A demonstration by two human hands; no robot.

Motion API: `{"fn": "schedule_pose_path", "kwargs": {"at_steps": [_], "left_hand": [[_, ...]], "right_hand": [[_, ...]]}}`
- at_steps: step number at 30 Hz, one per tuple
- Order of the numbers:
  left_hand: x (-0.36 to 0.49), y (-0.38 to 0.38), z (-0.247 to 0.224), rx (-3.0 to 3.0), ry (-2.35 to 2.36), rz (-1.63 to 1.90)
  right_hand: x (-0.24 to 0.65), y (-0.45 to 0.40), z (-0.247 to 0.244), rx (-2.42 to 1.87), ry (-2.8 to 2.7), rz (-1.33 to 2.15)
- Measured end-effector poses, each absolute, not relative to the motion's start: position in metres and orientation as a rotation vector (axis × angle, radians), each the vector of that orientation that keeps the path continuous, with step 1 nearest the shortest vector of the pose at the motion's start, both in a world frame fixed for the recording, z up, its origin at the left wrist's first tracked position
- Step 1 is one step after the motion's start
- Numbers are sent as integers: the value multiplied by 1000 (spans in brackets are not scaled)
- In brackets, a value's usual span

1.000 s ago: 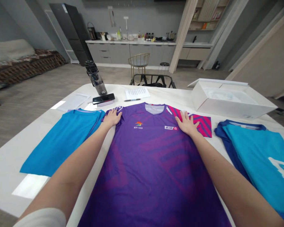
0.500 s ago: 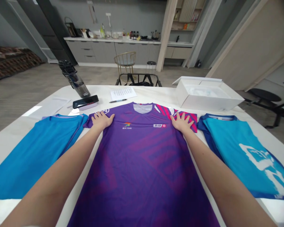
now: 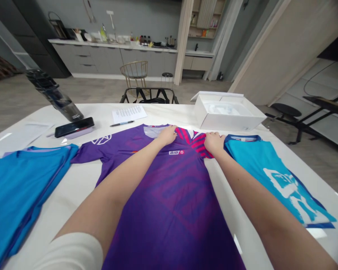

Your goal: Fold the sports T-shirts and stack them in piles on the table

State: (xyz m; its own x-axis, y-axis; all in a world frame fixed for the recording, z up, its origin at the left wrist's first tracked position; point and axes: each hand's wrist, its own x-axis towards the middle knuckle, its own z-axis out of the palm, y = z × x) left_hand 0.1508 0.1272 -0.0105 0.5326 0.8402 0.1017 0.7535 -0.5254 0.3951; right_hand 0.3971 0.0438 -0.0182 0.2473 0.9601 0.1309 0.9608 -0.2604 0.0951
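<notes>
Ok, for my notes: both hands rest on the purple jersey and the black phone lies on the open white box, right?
No: the head view shows the black phone on the white table, not the white box. Left hand and right hand are on the purple jersey.

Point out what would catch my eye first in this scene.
The purple jersey with pink stripes stands out first, spread across the middle of the white table, with the left hand and right hand at its collar. A blue shirt lies to its left, a lighter one to its right, and an open white box beyond.
</notes>
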Motion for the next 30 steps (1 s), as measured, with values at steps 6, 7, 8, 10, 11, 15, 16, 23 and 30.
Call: {"fn": "schedule_pose_path", "kwargs": {"at_steps": [6, 7, 8, 10, 11, 15, 16, 23, 30], "left_hand": [[201, 169, -23, 2378, 1377, 212], [203, 173, -25, 2362, 1406, 197], [205, 176, -26, 2349, 1435, 191], [207, 181, -29, 2327, 1487, 190], [207, 182, -30, 2318, 1506, 183], [211, 182, -28, 2286, 1540, 155], [212, 181, -28, 2285, 1538, 157], [201, 178, -28, 2213, 1412, 514], [206, 169, -12, 1347, 1070, 897]], "right_hand": [[439, 65, -9, -2659, -1992, -162], [443, 68, -10, -2684, -1987, -154], [446, 71, -10, -2695, -1989, -159], [450, 76, -11, -2678, -2016, -192], [452, 77, -11, -2669, -2031, -204], [454, 76, -4, -2673, -2068, -177], [454, 75, 0, -2658, -2079, -161], [448, 53, 70, -2376, -2074, 101], [351, 62, 140, -1903, -1704, 913]]}}
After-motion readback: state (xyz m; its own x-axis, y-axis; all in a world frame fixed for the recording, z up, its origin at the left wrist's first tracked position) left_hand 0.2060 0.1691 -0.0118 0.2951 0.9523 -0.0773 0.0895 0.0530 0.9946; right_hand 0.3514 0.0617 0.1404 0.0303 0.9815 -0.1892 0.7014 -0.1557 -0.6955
